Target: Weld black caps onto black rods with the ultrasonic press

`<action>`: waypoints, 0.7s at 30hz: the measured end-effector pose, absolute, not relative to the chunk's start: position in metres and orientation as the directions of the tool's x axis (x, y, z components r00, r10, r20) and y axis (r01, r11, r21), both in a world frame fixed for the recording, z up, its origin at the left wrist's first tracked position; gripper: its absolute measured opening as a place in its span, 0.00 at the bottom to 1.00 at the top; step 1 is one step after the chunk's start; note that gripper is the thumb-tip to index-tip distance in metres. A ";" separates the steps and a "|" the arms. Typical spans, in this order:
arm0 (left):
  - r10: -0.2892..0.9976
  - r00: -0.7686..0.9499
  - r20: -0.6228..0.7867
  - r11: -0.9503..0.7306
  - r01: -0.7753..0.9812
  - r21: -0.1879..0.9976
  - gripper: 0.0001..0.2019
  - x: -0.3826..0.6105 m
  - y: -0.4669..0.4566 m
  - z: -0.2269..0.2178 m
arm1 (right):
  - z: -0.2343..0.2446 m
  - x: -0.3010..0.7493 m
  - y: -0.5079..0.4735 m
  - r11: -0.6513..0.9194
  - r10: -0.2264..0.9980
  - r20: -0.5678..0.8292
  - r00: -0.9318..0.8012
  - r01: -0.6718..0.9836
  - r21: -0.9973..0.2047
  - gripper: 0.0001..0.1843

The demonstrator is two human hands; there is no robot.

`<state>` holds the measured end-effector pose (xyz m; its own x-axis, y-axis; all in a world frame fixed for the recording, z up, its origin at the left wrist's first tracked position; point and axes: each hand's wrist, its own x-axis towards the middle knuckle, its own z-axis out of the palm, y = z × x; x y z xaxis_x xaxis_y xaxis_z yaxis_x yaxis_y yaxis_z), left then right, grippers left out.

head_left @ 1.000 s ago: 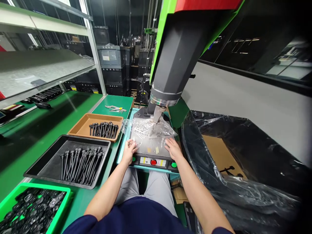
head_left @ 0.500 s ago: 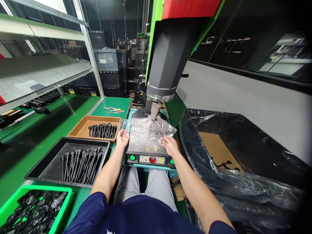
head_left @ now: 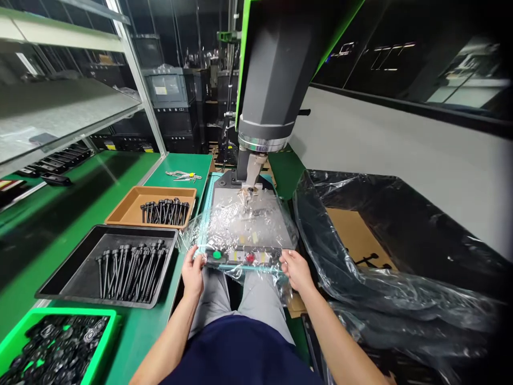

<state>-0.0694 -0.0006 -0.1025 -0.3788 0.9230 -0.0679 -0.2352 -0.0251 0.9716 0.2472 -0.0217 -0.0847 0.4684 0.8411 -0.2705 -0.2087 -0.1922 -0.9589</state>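
Note:
A clear plastic bag (head_left: 224, 227) is spread between my two hands, over the front of a machine's base and its button panel. My left hand (head_left: 193, 270) pinches the bag at its left side, near the green button (head_left: 217, 255). At the right end of the panel, my right hand (head_left: 295, 269) has its fingers closed on the bag's other side. Through the film I see the red button (head_left: 250, 258) and the metal plate (head_left: 276, 200). Above the plate is the machine's metal tip (head_left: 254, 170), under a dark grey housing (head_left: 272, 80).
On the left, a brown tray (head_left: 120, 209) and a black tray (head_left: 76, 267) hold black bolt-like parts. A green bin (head_left: 114, 326) contains black round parts. Pliers (head_left: 183, 175) lie farther back. To the right stands a container lined with black plastic (head_left: 320, 235), cardboard (head_left: 348, 230) inside.
Both hands have come down toward me and slightly apart, drawing the plastic bag from the plate over the button panel. The view has tipped slightly downward.

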 end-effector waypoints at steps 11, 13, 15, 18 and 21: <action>0.945 -0.171 -0.278 0.278 -0.027 0.960 0.40 -0.062 -0.086 -0.160 | -0.137 0.296 -0.060 -0.425 0.778 -0.107 0.619 0.394 -0.815 0.26; 0.944 -0.136 -0.300 0.303 0.003 0.953 0.39 -0.062 -0.085 -0.167 | -0.116 0.305 -0.038 -0.362 0.774 0.139 0.618 0.611 -0.704 0.27; 0.945 -0.115 -0.306 0.314 0.062 0.947 0.35 -0.064 -0.083 -0.171 | -0.087 0.301 -0.003 -0.188 0.795 0.320 0.516 0.711 -0.678 0.27; 0.939 -0.086 -0.332 0.341 0.155 0.927 0.28 -0.069 -0.082 -0.174 | -0.043 0.274 0.066 0.100 0.851 0.416 0.320 0.680 -0.727 0.22; 0.937 -0.074 -0.341 0.348 0.254 0.902 0.22 -0.073 -0.086 -0.179 | -0.010 0.243 0.135 0.203 0.862 0.452 0.230 0.660 -0.724 0.21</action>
<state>-0.0733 -0.0860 -0.1791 -0.0741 0.9371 -0.3410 0.2539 0.3484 0.9023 0.2427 0.1351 -0.0101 0.2300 0.8621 0.4516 0.6598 0.2031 -0.7235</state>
